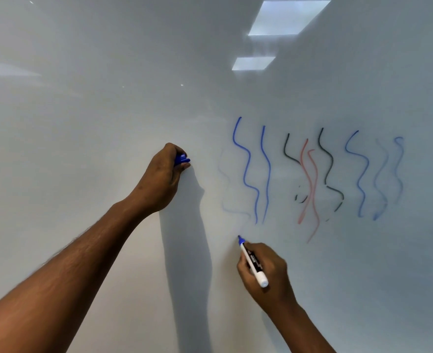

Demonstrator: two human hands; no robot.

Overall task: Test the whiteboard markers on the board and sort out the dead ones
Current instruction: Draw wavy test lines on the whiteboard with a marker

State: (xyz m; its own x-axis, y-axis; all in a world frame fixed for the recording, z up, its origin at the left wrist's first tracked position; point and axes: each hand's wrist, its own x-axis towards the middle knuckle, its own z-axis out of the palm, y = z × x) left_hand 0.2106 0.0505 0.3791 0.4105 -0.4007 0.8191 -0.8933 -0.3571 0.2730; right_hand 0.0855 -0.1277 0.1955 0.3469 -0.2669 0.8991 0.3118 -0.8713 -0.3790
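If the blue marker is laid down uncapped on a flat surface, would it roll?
Probably yes: the blue marker has a round, smooth barrel with no clip visible. It looks stiff and likely light; the right hand holds it with just its fingers.

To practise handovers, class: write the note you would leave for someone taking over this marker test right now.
Left hand: grips a blue cap, knuckles against the whiteboard.
Right hand: grips the uncapped blue marker, tip at the board.
Done: blue, black and red test squiggles are drawn; several are pale or broken.
The faintest squiggle, far left, ends near the tip, so this marker is probably dead.
Left: judge this marker, cap it, sort it. No other markers or piles are in view.
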